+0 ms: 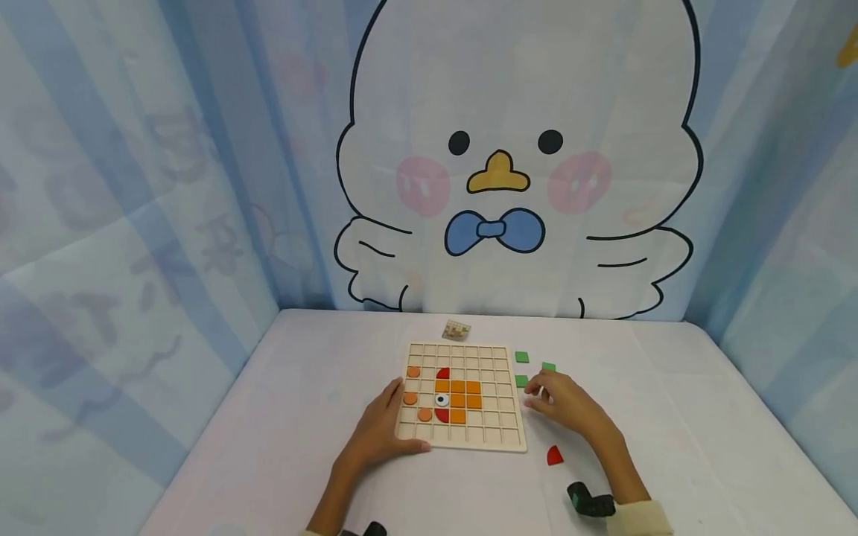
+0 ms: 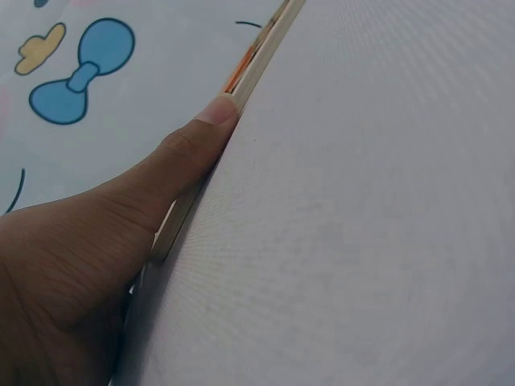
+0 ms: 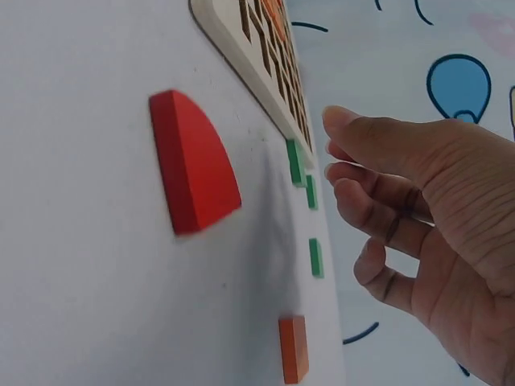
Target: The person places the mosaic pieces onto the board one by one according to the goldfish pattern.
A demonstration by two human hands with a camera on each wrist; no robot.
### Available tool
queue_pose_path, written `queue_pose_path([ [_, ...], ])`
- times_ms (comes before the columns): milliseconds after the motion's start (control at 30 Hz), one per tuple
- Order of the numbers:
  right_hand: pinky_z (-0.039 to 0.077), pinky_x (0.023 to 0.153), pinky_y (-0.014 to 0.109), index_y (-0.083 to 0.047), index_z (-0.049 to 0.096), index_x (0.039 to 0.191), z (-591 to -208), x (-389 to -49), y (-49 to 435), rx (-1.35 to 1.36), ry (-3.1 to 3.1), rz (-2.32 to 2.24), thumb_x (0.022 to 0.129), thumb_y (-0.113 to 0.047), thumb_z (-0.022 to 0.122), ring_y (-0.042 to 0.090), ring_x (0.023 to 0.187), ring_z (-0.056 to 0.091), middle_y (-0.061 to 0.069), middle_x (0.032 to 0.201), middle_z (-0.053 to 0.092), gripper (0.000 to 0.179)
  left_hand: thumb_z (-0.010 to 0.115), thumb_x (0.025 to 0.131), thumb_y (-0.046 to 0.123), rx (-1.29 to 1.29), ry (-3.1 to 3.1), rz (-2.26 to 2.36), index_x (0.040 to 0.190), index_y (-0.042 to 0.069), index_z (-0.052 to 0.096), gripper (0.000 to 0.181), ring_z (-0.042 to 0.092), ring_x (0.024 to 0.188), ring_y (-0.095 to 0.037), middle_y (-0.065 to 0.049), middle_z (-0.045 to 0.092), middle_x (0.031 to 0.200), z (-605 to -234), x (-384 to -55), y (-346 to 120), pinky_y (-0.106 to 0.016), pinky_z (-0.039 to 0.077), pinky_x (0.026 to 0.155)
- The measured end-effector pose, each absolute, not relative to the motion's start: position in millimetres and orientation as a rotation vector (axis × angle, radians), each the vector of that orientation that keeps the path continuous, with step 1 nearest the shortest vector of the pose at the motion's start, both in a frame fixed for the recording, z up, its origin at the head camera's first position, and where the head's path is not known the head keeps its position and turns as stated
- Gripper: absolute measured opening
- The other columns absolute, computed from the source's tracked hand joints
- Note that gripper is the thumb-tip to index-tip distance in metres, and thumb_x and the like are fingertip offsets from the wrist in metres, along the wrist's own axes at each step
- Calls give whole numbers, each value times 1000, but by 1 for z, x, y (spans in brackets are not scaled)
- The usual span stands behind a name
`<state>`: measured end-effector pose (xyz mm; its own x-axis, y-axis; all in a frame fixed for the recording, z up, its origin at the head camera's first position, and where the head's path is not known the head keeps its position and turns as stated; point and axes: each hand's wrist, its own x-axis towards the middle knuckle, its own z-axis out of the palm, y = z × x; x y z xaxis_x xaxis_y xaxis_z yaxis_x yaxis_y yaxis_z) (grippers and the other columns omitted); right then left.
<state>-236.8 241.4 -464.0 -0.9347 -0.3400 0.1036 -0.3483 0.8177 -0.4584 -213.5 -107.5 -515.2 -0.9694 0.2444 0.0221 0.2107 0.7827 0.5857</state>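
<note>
My left hand [image 1: 380,428] rests at the near left corner of a wooden grid board [image 1: 496,433], thumb along the front edge, fingers along the left side. In the left wrist view the thumb lies straight against the board's edge. Orange square tiles [image 1: 458,400], red quarter-round tiles [image 1: 442,415], a round eye tile [image 1: 442,400] and peach-orange discs [image 1: 413,371] sit on the grid. My right hand [image 1: 570,402] hovers just right of the board, fingers loosely bent, nothing visible between them. A green tile [image 1: 521,381] lies near its fingertips.
More green tiles [image 1: 521,357] lie beyond the right hand. A loose red quarter-round tile [image 1: 555,455] lies nearer me, and an orange block [image 3: 294,350] shows in the right wrist view. Behind the board is a small patterned piece [image 1: 456,330]. A printed curtain [image 1: 516,283] backs the table.
</note>
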Motion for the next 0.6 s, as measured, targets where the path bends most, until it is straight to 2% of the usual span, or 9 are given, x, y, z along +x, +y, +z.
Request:
queue_pose_path([
  [167, 49, 66, 19, -9, 70, 98, -462, -232, 257, 458, -3009, 774, 85, -17, 76, 11, 79, 52, -4, 87, 61, 17, 78, 62, 71, 375, 2917, 948, 155, 5, 23, 127, 33, 143, -35, -13, 21, 162, -513, -213, -108, -55, 32, 114],
  [433, 48, 59, 19, -7, 69, 99, -464, -226, 280, 315, -3070, 856, 83, -19, 77, 14, 75, 50, 0, 87, 59, 21, 78, 62, 70, 378, 2908, 959, 155, 5, 22, 127, 33, 143, -36, -14, 21, 162, -516, -214, -109, -55, 33, 114],
  [600, 47, 61, 20, -6, 69, 99, -467, -222, 292, 288, -3082, 838, 81, -22, 79, 14, 76, 49, 0, 86, 59, 26, 77, 63, 71, 394, 2906, 955, 155, 3, 22, 127, 32, 143, -36, -14, 21, 162, -519, -216, -109, -55, 33, 114],
])
